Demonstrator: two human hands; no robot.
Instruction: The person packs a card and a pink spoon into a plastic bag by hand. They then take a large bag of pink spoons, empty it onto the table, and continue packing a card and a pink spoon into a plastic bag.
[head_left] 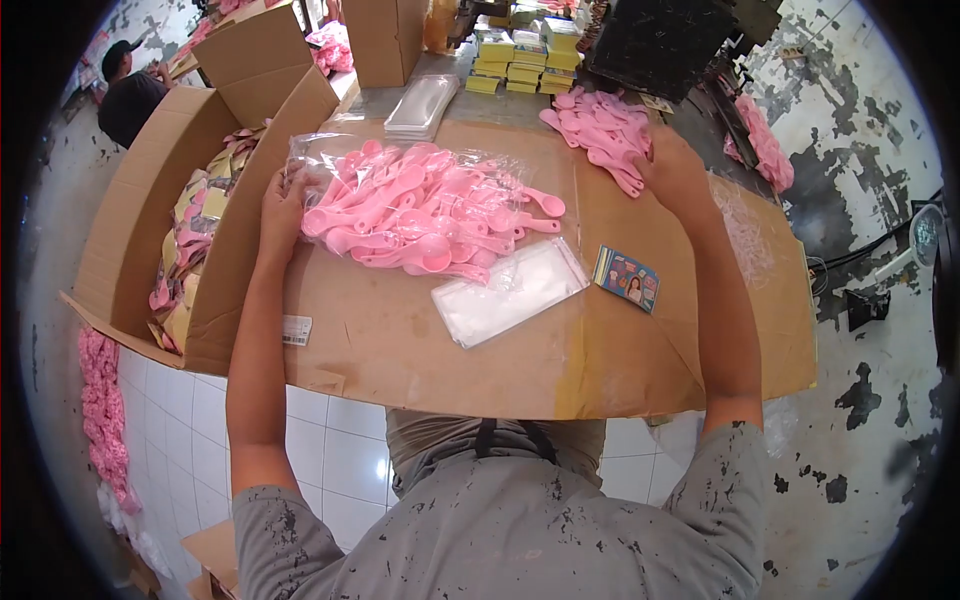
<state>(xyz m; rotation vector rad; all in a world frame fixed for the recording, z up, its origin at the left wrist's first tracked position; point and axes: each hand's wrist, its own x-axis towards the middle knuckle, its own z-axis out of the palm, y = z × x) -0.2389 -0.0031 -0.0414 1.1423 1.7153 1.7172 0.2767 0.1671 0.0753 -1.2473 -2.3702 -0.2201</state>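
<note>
My left hand is closed on the left edge of a clear plastic bag. A heap of pink plastic spoons fills this bag, and a few poke out of its right side. Farther right, my right hand curls at the edge of a smaller pile of pink spoons; its fingertips are partly hidden against them. Between my arms lie a flat stack of clear plastic sleeves and a small stack of printed cards.
A cardboard sheet covers the tabletop. An open carton of packed pieces stands at left. Behind are more clear sleeves, yellow-edged card stacks and a dark box. Another person sits at far left.
</note>
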